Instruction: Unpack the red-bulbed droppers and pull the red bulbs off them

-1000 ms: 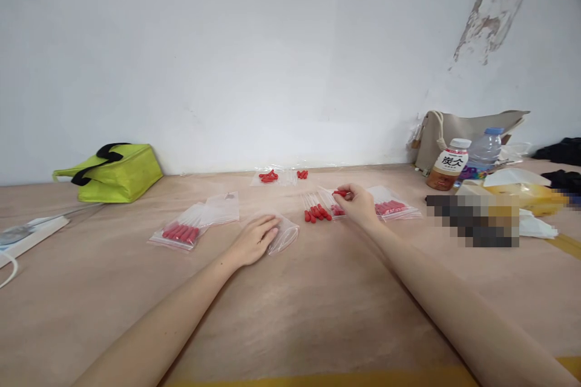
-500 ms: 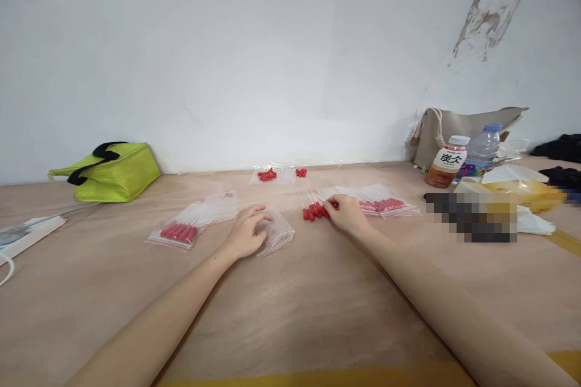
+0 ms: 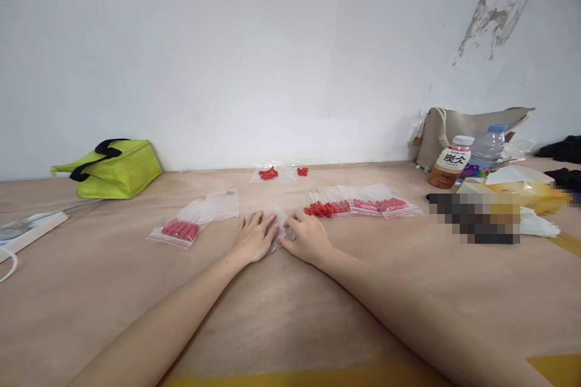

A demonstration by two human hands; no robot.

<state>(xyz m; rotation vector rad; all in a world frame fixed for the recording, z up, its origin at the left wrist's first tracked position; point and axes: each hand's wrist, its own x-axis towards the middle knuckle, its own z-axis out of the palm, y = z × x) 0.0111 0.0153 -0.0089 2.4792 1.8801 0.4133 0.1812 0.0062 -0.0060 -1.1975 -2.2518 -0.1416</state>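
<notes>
Plastic of a clear bag (image 3: 280, 234) is pressed to the brown table covering (image 3: 281, 302) between two bare hands. By the left hand (image 3: 255, 239), laid palm-down with its fingers spread, the bag's left part is covered, presumably so that such light film does not slide. At the bag's right side, the right hand (image 3: 311, 239) is held with fingers curled and thumb set apart; whether any film is pinched there cannot be told. Just beyond the right hand, loose red-ended sticks (image 3: 320, 210) are laid side by side, red ends turned to the near side, an arrangement by which single pieces are probably made easy to pick out. Next to them, bags with red contents (image 3: 390, 204) are overlapped in a row, seemingly to save space. To the left, another filled bag (image 3: 180, 230) is set well apart from that row, perhaps so that the two groups are not mixed. Near the wall (image 3: 254, 72), small red pieces (image 3: 269, 174) are placed, and the lime-green bag (image 3: 129, 172) is stood off to the side, apparently for elbow room.
</notes>
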